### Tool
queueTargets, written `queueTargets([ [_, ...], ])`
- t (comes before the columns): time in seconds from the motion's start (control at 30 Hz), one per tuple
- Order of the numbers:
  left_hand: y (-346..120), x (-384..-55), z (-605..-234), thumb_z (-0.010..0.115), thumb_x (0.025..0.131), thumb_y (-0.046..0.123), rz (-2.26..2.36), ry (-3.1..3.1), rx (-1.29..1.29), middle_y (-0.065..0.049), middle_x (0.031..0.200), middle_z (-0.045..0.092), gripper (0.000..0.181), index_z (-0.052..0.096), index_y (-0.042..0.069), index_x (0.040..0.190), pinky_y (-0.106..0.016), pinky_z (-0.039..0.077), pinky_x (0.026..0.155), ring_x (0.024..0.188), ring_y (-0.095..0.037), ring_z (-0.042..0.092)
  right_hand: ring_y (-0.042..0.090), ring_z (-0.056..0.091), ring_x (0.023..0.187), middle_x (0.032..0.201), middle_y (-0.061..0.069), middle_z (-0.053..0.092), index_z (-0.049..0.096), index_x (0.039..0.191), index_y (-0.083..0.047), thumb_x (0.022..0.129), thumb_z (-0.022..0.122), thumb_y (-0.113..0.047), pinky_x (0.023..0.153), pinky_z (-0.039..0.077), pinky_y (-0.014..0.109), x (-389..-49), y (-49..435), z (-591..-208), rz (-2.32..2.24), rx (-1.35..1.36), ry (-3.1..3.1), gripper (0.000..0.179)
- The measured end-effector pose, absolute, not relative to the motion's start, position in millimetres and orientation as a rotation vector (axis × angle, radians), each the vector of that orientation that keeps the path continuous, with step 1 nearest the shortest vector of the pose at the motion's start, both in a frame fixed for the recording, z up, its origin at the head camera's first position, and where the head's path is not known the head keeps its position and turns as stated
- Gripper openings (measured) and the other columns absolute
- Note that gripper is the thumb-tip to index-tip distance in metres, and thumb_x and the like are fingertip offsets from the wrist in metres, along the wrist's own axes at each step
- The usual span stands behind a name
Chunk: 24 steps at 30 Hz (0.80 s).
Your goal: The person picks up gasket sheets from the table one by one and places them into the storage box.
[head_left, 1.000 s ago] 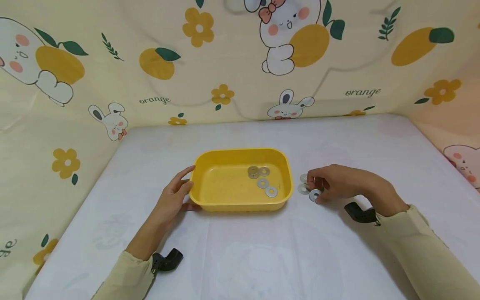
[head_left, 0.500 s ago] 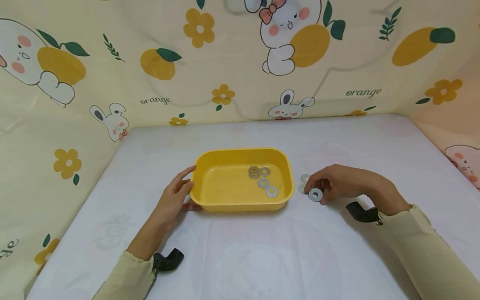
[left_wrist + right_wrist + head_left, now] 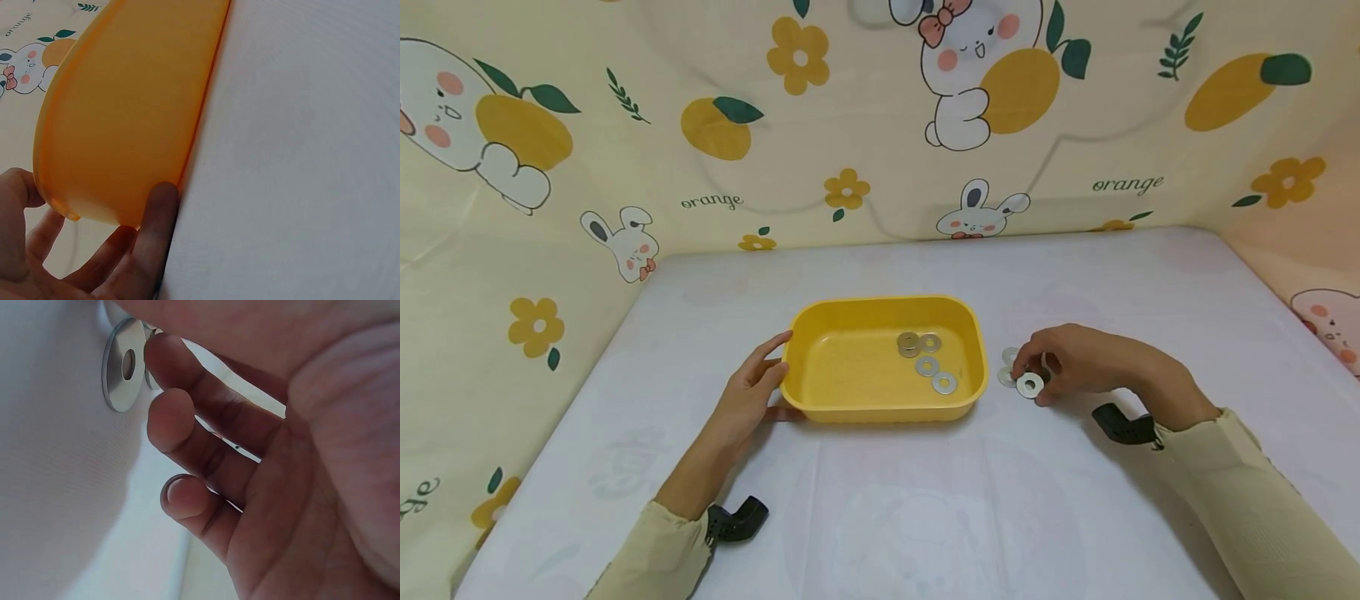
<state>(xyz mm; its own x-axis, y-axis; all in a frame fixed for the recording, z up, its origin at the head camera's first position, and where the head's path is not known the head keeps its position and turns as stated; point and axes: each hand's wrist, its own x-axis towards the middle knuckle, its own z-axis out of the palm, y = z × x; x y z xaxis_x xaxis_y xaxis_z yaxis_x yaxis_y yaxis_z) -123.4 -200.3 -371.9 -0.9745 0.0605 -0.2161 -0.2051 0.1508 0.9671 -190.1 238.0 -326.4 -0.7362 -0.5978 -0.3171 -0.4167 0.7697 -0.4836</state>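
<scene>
My left hand [image 3: 745, 396] rests against the left end of a yellow plastic tray [image 3: 842, 371]. In the left wrist view its fingers [image 3: 161, 219] lie spread along the tray's end wall. Just right of the tray, my right hand [image 3: 1078, 358] pinches a flat metal washer [image 3: 1022, 389] between thumb and fingers, tilted so its face shows. The right wrist view shows a washer [image 3: 117, 392] near the fingertips, the pinch itself hidden. Other washers [image 3: 1004, 377] lie on the white cloth, partly behind that hand. Several washers [image 3: 927, 367] lie in the tray's right half.
A white cloth [image 3: 895, 500] covers the table. Behind it and along both sides hangs a cream sheet [image 3: 880, 125] printed with rabbits, flowers and oranges. Each wrist carries a black camera mount [image 3: 1123, 423].
The right hand has lifted one washer off the cloth and tilted it between thumb and fingers. The left hand and the tray hold still.
</scene>
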Motion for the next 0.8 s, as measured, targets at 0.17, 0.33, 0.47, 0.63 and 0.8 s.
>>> queueTargets([
  [0.17, -200.1, -123.7, -372.1, 0.045, 0.107, 0.024, 1.909, 2.227, -0.143, -0.016, 0.139, 0.048, 0.046, 0.040, 0.037, 0.150, -0.041, 0.064, 0.077, 0.101, -0.024, 0.064, 0.014, 0.051, 0.076, 0.086, -0.004, 0.061, 0.073, 0.101, -0.024, 0.073, 0.088, -0.024, 0.064, 0.044, 0.021, -189.3, 236.7, -325.4, -0.523, -0.774, 2.529, 0.031],
  [0.33, -199.8, -123.4, -371.1, 0.045, 0.106, 0.024, 1.902, 2.229, -0.153, -0.016, 0.139, 0.048, 0.046, 0.041, 0.038, 0.150, -0.040, 0.064, 0.077, 0.099, -0.023, 0.065, 0.013, 0.050, 0.076, 0.086, -0.004, 0.060, 0.073, 0.101, -0.023, 0.074, 0.088, -0.026, 0.064, 0.044, 0.021, -188.7, 236.9, -323.9, -0.522, -0.788, 2.543, 0.031],
  [0.47, -201.1, -121.9, -370.2, 0.045, 0.107, 0.025, 1.893, 2.233, -0.150, -0.016, 0.140, 0.047, 0.046, 0.039, 0.038, 0.151, -0.040, 0.064, 0.077, 0.099, -0.023, 0.064, 0.013, 0.050, 0.075, 0.086, -0.005, 0.060, 0.072, 0.101, -0.024, 0.075, 0.087, -0.027, 0.063, 0.044, 0.020, -190.3, 237.2, -324.2, -0.517, -0.805, 2.566, 0.031],
  [0.63, -203.3, -120.0, -369.4, 0.045, 0.107, 0.024, 1.893, 2.234, -0.151, -0.016, 0.141, 0.046, 0.047, 0.038, 0.037, 0.151, -0.039, 0.064, 0.077, 0.099, -0.023, 0.064, 0.014, 0.050, 0.077, 0.089, -0.005, 0.061, 0.072, 0.103, -0.023, 0.076, 0.086, -0.030, 0.063, 0.044, 0.021, -192.5, 236.4, -323.5, -0.543, -0.821, 2.586, 0.031],
  [0.8, -201.3, -122.3, -370.6, 0.045, 0.107, 0.025, 1.889, 2.225, -0.131, -0.016, 0.141, 0.047, 0.047, 0.038, 0.037, 0.151, -0.039, 0.064, 0.078, 0.098, -0.022, 0.065, 0.015, 0.050, 0.079, 0.092, -0.005, 0.062, 0.071, 0.105, -0.024, 0.076, 0.086, -0.033, 0.064, 0.043, 0.023, -191.1, 238.9, -321.5, -0.536, -0.755, 2.624, 0.033],
])
